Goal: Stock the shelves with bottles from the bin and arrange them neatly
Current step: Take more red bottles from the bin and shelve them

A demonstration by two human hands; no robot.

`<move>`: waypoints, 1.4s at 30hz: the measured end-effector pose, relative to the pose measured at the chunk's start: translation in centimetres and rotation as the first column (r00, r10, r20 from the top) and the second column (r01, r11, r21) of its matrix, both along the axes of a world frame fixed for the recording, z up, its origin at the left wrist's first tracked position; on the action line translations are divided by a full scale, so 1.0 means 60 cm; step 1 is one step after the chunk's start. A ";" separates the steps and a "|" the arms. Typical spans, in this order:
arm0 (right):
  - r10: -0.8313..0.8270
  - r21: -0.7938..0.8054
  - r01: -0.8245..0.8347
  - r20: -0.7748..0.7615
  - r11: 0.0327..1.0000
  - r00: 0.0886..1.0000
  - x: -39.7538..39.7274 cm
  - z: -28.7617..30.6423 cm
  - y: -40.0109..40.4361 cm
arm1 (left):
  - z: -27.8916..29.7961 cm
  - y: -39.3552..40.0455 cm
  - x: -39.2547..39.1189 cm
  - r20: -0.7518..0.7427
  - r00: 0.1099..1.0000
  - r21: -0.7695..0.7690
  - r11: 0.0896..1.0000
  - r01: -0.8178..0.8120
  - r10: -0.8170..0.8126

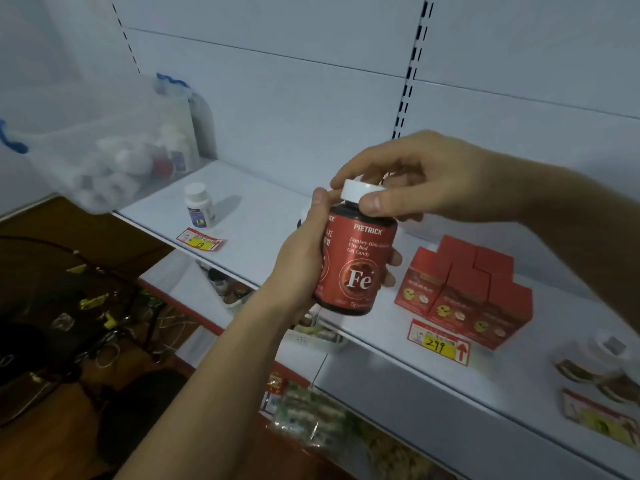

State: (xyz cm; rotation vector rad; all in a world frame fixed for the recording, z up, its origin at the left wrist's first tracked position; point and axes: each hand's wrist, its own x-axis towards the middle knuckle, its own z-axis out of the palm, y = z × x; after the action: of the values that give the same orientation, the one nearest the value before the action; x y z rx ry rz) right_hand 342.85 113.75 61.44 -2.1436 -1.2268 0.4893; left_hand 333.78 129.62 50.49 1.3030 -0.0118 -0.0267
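bottle point(356, 261) in red label hangs above the shelf point(270, 216), label turned to the camera, likely for checking. left hand point(304, 265) wraps its body; right hand point(408, 181) fingers point(375, 202) pinch the white cap point(356, 192). bin point(104, 143) sits far left.

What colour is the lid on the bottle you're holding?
White: the cap on the red bottle, head view.

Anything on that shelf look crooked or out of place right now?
Yes. The small white bottle stands alone, leaning, with its price tag lying loose and skewed on the shelf. The red boxes sit in a neat block. The red bottle is in hand, not yet placed.
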 end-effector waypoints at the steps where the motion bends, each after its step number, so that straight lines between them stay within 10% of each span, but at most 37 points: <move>1: -0.007 -0.014 0.007 0.032 1.000 0.999 0.014 0.009 0.002 | -0.001 0.004 0.017 0.013 1.000 0.031 0.999 -0.011 0.010; 10: -0.202 -0.115 0.304 0.523 0.946 0.828 0.141 0.019 0.020 | -0.046 0.071 0.132 0.405 0.811 0.429 0.695 -0.577 0.423; 17: -0.190 -0.276 0.351 0.477 0.895 0.858 0.212 -0.039 0.057 | -0.066 0.079 0.186 0.270 0.963 0.931 0.251 -0.265 0.018; 22: -0.173 -0.413 0.342 0.393 0.844 0.903 0.228 -0.085 0.082 | -0.074 0.086 0.209 0.046 0.995 0.999 -0.016 -0.048 -0.084; 42: -0.202 -0.491 0.312 0.265 0.813 0.943 0.235 -0.172 0.092 | -0.084 0.082 0.213 0.051 0.994 0.987 -0.150 -0.065 -0.093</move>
State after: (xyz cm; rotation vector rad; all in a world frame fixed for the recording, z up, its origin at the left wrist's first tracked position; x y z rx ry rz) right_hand 356.97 119.27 51.10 -2.8462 -0.9434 0.5457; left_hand 346.56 134.56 45.47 3.0256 -0.1282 0.0325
